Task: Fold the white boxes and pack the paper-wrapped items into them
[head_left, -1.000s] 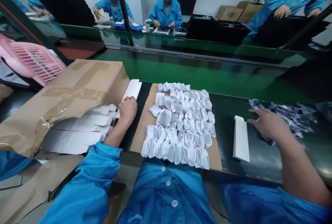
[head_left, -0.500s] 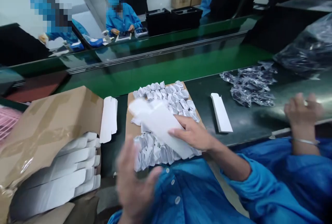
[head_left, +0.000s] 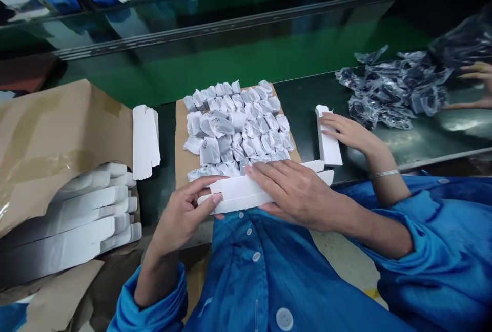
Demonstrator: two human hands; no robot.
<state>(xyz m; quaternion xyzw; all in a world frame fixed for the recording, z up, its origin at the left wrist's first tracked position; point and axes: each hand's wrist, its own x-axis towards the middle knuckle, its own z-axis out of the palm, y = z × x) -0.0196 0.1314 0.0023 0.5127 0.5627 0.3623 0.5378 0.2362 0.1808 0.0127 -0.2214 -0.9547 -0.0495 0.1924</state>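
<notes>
A long white carton (head_left: 238, 194) lies crosswise in front of my chest, opened out into a box shape with end flaps sticking out at the right. My left hand (head_left: 189, 208) grips its left end between thumb and fingers. Over its right half my right hand (head_left: 295, 191) is wrapped, fingers on top. Just beyond the carton, rows of small items in whitish plastic wrap (head_left: 238, 122) cover a cardboard sheet (head_left: 181, 142). What is inside the wraps I cannot make out.
At the left a large cardboard box (head_left: 65, 127) holds several flat white cartons (head_left: 88, 219); more folded cartons (head_left: 145, 142) stand beside it. On the right a neighbour's hand (head_left: 351, 129) touches a white box (head_left: 328, 142). Black items in clear bags (head_left: 392, 91) lie beyond, near another hand (head_left: 476, 83).
The flat white carton has been opened into a box and brought closer to me. My left hand has come in and taken hold of it. The neighbour's hand has reached the white box.
</notes>
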